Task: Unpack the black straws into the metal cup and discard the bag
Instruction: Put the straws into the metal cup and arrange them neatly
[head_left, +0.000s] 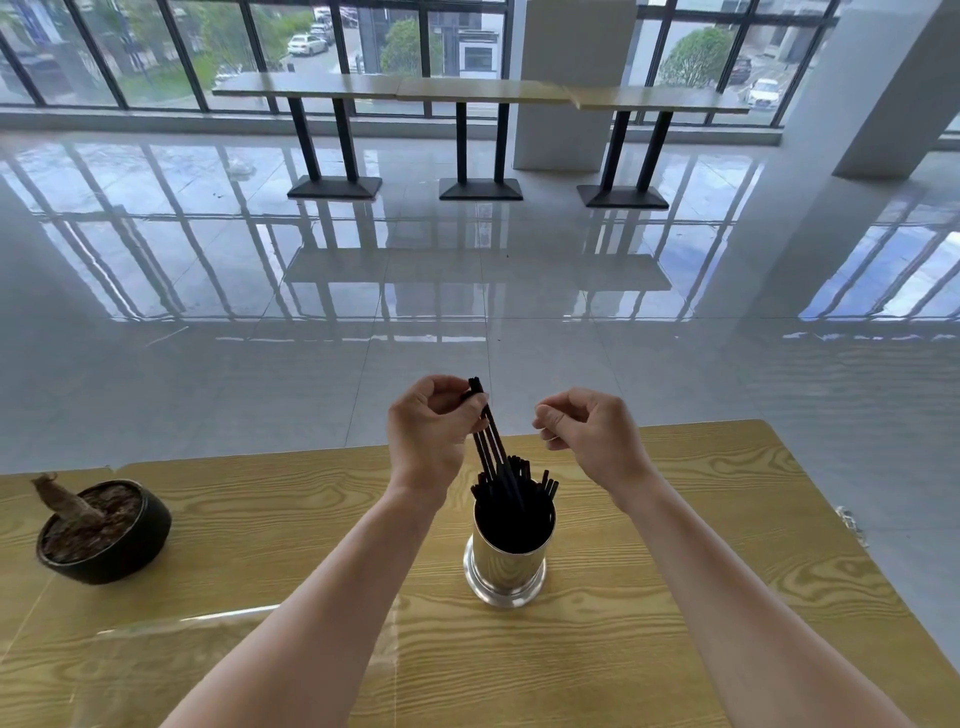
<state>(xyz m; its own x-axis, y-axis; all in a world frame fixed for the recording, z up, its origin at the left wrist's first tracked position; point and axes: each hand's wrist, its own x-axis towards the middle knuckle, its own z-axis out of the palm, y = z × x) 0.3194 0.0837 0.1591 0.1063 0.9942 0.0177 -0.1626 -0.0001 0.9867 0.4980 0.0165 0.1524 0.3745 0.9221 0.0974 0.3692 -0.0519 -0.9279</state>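
The black straws stand in the metal cup, a little below the centre of the frame. They are thin, straight and matte, and they fill the cup as a dense dark bundle, with the tips rising above the rim. A few of them reach much higher than the others and lean toward the upper left. I hold these few near their top ends with my left hand, the fingers closed around them, so the grip is above the cup and the lower ends are down inside it among the rest.

My right hand is just to the right of the raised straws, at the same height, apart from them. Its fingers are curled loosely inward, and I cannot tell whether they pinch anything.

The cup is a round cylinder of shiny metal with a wider flared foot. Its wall reflects the yellow wood grain of the table where it stands. The table top is glossy, with strong wavy grain lines.

At the left side of the frame, well apart from the cup, a round black bowl with dark soil and a brown dry stump rests on the same table.
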